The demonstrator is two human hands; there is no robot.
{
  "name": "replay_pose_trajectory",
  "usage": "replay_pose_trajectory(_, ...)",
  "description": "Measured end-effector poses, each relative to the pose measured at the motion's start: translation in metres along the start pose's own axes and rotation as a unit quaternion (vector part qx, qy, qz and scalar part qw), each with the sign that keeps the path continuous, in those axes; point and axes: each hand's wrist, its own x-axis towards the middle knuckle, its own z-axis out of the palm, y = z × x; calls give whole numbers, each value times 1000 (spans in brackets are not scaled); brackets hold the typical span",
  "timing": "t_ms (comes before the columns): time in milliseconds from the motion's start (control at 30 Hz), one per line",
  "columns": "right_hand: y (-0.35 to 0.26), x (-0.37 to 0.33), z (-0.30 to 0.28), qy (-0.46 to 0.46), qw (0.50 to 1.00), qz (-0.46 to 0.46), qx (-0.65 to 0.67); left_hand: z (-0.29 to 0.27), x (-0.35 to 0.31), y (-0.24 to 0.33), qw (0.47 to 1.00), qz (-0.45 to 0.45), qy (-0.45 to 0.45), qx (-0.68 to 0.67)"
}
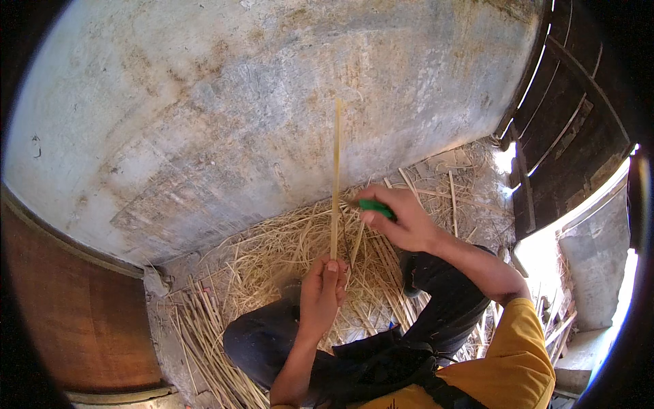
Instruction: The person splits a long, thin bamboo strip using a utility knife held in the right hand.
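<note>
My left hand is closed round the lower end of a long, pale bamboo strip, thumb on top. The strip stands nearly upright in view, its far end in front of the wall. My right hand grips the green handle of a knife. Its short blade points left, close to the strip's edge; whether it touches cannot be told. A thinner pale strip slants up from beside my left fingers; where it joins is unclear.
Curly bamboo shavings cover the floor ahead of my dark-trousered legs. Long strips lie bundled at left, with more under my right leg. A stained grey wall rises ahead; brown wooden panel at left, dark planks at right.
</note>
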Motion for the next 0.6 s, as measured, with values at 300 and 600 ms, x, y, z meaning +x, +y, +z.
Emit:
replay_pose_trajectory(300,-5,-20,28,-3,953,-217,-210,2,0,2,999,27,30,27)
replay_pose_trajectory(600,-12,-24,34,-20,957,-181,-224,-2,2,-15,980,113,85,137)
